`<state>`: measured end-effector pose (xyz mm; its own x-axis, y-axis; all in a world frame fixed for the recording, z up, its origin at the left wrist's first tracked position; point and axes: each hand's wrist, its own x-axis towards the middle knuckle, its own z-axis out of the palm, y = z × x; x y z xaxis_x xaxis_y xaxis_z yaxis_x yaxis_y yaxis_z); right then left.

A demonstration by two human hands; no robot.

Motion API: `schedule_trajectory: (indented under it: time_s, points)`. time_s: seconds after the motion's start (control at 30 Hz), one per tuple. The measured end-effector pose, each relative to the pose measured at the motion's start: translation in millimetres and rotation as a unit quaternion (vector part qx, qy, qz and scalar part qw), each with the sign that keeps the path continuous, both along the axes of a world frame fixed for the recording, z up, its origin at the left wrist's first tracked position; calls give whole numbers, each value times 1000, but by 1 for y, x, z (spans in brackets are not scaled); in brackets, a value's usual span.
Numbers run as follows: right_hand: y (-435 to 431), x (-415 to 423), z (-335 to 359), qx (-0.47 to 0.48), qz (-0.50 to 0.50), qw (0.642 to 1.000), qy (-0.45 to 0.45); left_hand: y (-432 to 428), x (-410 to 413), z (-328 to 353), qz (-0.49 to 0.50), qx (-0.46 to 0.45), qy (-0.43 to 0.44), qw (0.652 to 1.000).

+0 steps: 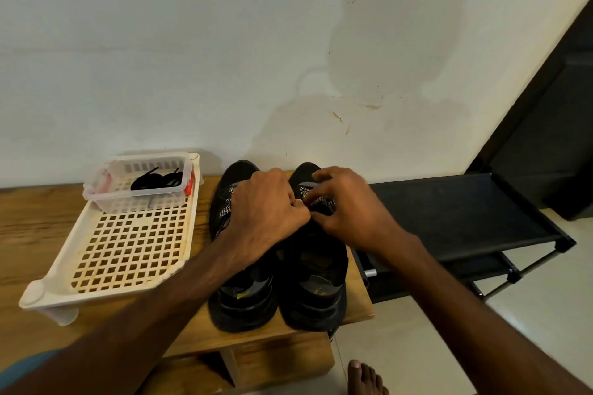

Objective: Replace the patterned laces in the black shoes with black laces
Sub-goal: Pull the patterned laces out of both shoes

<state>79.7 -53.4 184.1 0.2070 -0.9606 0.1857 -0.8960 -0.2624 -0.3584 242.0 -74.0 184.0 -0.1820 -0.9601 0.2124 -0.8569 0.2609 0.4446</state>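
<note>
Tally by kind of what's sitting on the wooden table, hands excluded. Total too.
Black shoes: 2
Patterned laces: 2, one in each shoe
White lattice tray: 1
Small basket: 1, standing on the tray
Black laces: 1 pile in the basket, strand count unclear
Total: 7

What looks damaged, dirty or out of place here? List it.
Only the wall stands out: brown scuff marks and a darker blotchy patch above the black shoes. The shoes stand neatly side by side on the wooden bench, and the black laces lie inside the clear basket.
</note>
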Motion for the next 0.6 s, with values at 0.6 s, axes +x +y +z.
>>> schedule_trajectory:
  time_s: [0.6]
  points:
    - [-4,-41,15,-45,-231,970,59,2,-5,1,18,-29,-45,998]
